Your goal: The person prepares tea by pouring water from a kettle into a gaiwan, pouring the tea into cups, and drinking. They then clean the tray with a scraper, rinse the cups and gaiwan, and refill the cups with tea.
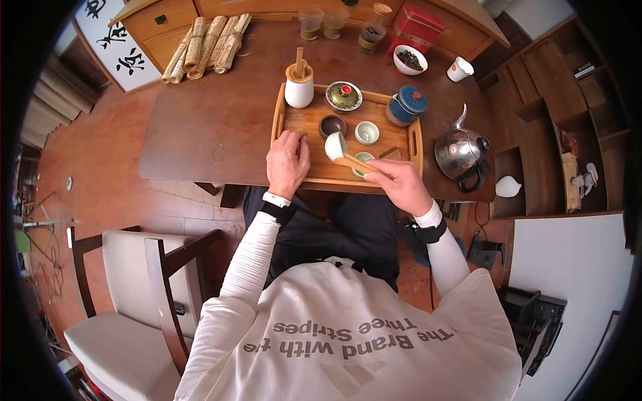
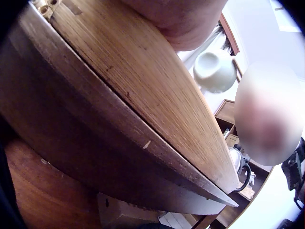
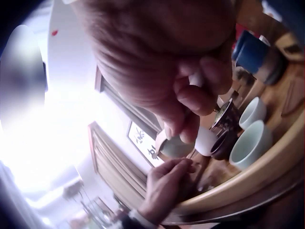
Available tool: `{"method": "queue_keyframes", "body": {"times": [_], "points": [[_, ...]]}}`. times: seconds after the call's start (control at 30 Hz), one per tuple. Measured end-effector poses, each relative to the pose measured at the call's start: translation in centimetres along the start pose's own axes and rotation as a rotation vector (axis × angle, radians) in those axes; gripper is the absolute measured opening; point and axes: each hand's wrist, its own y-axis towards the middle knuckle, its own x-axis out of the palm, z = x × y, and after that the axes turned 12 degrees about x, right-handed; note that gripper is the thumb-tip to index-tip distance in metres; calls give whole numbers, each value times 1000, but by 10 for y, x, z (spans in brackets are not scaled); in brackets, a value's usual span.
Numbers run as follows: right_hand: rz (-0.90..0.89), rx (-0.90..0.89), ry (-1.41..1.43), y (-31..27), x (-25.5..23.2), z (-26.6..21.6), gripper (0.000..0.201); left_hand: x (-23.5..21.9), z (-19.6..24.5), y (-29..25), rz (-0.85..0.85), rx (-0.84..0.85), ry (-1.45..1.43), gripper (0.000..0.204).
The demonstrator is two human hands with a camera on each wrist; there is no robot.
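My right hand (image 1: 401,186) pinches slim wooden tea tongs (image 1: 354,164) above the near right of a wooden tray (image 1: 304,120). At the tongs' far end a pale green teacup (image 1: 335,145) is held up, tilted. Another pale green cup (image 1: 363,158) lies partly hidden under the tongs, with a third small cup (image 1: 366,132) just behind it. Left of these sits a dark brown cup (image 1: 332,126). My left hand (image 1: 287,162) rests at the tray's near left edge, its fingers loosely curled with nothing in them.
On the tray stand a white tool canister (image 1: 299,93), a lidded bowl (image 1: 344,97) and a blue-lidded pot (image 1: 406,107). A steel kettle (image 1: 459,151) stands right of it. Behind are a bowl of tea leaves (image 1: 409,61), a red tin (image 1: 416,28) and bamboo scrolls (image 1: 207,43).
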Motion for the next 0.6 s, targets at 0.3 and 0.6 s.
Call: {"method": "queue_keyframes", "body": {"times": [0.3,0.6], "points": [[-123,-407,-1207,37,-6,-28,12,0,-1,0,15,8,-16,5],[-107,-480,-1201,40,-14,-38,11,-1,-1,0,-14,-6,-14,6]]}}
